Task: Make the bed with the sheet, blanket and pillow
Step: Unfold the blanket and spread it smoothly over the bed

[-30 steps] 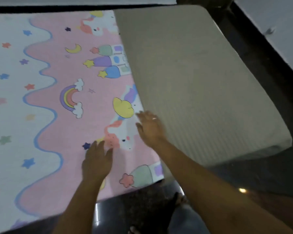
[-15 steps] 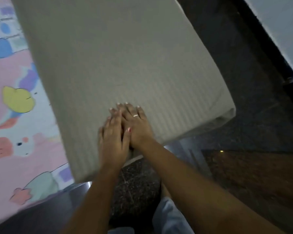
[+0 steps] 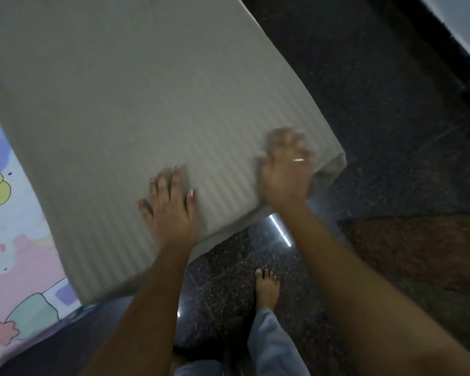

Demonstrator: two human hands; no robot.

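Observation:
A grey-white striped folded blanket (image 3: 136, 99) lies across the right part of the bed, its near right corner hanging past the bed edge. Beneath it on the left shows the pink cartoon sheet (image 3: 14, 251) with stars and animals. My left hand (image 3: 171, 207) lies flat on the blanket near its front edge, fingers straight and spread. My right hand (image 3: 285, 169), blurred by motion, rests flat on the blanket close to its near right corner. No pillow is in view.
Dark speckled floor (image 3: 391, 131) runs along the right of the bed. My bare foot (image 3: 266, 289) and light blue trouser leg (image 3: 274, 346) stand on it close to the bed. A pale surface (image 3: 464, 25) with a dark border sits at the upper right.
My hands went from the pink sheet onto the striped blanket, came together, then spread apart; the right hand slid right toward the corner. The view shifted right and closer.

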